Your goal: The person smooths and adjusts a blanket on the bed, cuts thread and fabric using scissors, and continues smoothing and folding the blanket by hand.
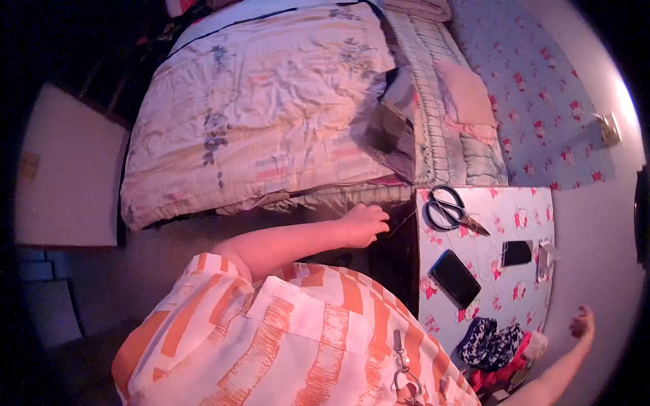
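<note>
My left hand (365, 225) is closed beside the bed's lower edge, left of the small table. A thin pale thread (404, 222) runs from its fingertips toward the table. My right hand (582, 323) is raised past the table's far right side, fingers curled inward; what they hold, if anything, is too small to make out. Black-handled scissors (448, 210) lie on the table's patterned cover (497, 203), blades pointing right. Below them is a dark smartphone (455, 279). Fine strands of thread seem to trail across the cover near the scissors.
A flat black object (516, 254) and a small white box (544, 260) lie on the table. Bundled dark patterned cloth (491, 344) and red cloth (497, 375) are at its near end. A bed with a floral quilt (271, 115) stands ahead; a wall socket (609, 128) is at right.
</note>
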Motion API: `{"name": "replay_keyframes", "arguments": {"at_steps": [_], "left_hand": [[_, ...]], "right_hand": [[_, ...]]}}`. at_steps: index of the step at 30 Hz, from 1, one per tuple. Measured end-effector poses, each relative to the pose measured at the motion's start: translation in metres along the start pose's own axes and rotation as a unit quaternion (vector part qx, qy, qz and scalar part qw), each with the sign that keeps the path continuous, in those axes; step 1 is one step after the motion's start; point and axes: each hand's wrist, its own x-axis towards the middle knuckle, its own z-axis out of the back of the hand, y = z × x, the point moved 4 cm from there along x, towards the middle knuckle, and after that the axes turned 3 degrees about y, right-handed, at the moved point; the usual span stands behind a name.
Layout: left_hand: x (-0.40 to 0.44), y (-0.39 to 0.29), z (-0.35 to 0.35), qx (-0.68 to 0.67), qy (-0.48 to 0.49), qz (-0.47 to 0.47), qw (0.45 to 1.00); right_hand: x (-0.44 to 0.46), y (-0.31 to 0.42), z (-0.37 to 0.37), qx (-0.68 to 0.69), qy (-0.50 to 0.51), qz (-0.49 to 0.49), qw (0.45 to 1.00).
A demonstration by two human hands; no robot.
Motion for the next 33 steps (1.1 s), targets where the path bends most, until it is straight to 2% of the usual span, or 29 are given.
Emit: {"name": "replay_keyframes", "arguments": {"at_steps": [1,2,4,5,6,7,8,9,12,14,15,16,17,18,19,20,21,22,23,24,25,26,27,29,31,33], "left_hand": [[-0.006,0.008,0.002,0.02,0.019,0.02,0.999],[-0.014,0.015,0.004,0.016,0.015,0.028,0.999],[-0.039,0.041,0.005,-0.112,0.029,0.178,0.977],[-0.053,0.05,0.001,-0.115,0.021,0.191,0.975],[-0.068,0.062,-0.002,-0.093,-0.007,0.193,0.977],[-0.081,0.07,-0.002,-0.072,-0.034,0.192,0.978],[-0.096,0.074,0.001,-0.05,0.0,0.221,0.974],[-0.111,0.079,0.003,-0.051,-0.005,0.225,0.973],[-0.159,0.096,-0.013,-0.099,0.03,0.274,0.956],[-0.19,0.112,-0.024,-0.119,0.026,0.286,0.951],[-0.204,0.118,-0.028,-0.129,0.026,0.289,0.948],[-0.217,0.122,-0.027,-0.145,0.024,0.303,0.942],[-0.231,0.126,-0.024,-0.16,0.024,0.317,0.935],[-0.244,0.131,-0.019,-0.162,0.029,0.335,0.928],[-0.257,0.137,-0.017,-0.165,0.036,0.353,0.92],[-0.269,0.144,-0.019,-0.17,0.021,0.356,0.918],[-0.282,0.153,-0.02,-0.175,0.006,0.364,0.915],[-0.293,0.159,-0.02,-0.174,0.005,0.358,0.917],[-0.304,0.166,-0.019,-0.188,-0.002,0.369,0.91],[-0.313,0.171,-0.017,-0.201,-0.009,0.38,0.903],[-0.319,0.173,-0.014,-0.201,-0.009,0.376,0.904],[-0.326,0.175,-0.011,-0.218,-0.012,0.384,0.897],[-0.33,0.178,-0.009,-0.233,-0.016,0.391,0.89],[-0.335,0.187,-0.01,-0.251,-0.018,0.39,0.886],[-0.335,0.191,-0.004,-0.276,-0.016,0.411,0.869],[-0.337,0.207,-0.023,-0.29,-0.022,0.404,0.867]], "right_hand": [[-0.014,0.001,-0.037,0.035,-0.009,-0.125,0.992],[-0.022,0.003,-0.062,0.041,-0.015,-0.188,0.981],[0.006,0.01,-0.08,-0.132,-0.039,-0.076,0.988],[0.024,0.016,-0.086,-0.289,-0.068,0.035,0.954],[0.041,0.02,-0.089,-0.227,-0.038,0.084,0.969],[0.042,0.036,-0.098,-0.232,-0.035,0.092,0.968],[0.036,0.054,-0.105,-0.225,-0.045,0.132,0.964],[0.027,0.073,-0.113,-0.217,-0.055,0.172,0.959],[-0.006,0.137,-0.14,-0.186,-0.089,0.291,0.934],[-0.038,0.194,-0.18,-0.239,-0.081,0.326,0.911],[-0.049,0.214,-0.204,-0.18,-0.066,0.372,0.908],[0.005,0.218,-0.206,0.136,0.104,0.34,0.925],[-0.058,0.25,-0.26,0.101,0.074,0.376,0.918],[-0.098,0.283,-0.305,-0.136,0.066,0.477,0.866],[-0.12,0.301,-0.35,-0.102,0.078,0.473,0.871],[-0.129,0.32,-0.387,-0.147,0.101,0.483,0.857],[-0.151,0.331,-0.436,-0.001,0.234,0.375,0.897],[-0.192,0.342,-0.483,-0.015,0.289,0.372,0.882],[-0.175,0.346,-0.528,-0.138,0.27,0.414,0.859],[-0.212,0.351,-0.566,-0.148,0.26,0.392,0.87],[-0.202,0.349,-0.605,-0.173,0.295,0.434,0.834],[-0.218,0.351,-0.639,-0.195,0.287,0.427,0.835],[-0.191,0.346,-0.68,-0.19,0.318,0.501,0.782],[-0.192,0.346,-0.749,-0.161,0.407,0.533,0.724],[-0.189,0.344,-0.803,-0.125,0.466,0.473,0.737],[-0.205,0.359,-0.829,-0.2,0.382,0.505,0.748]]}}
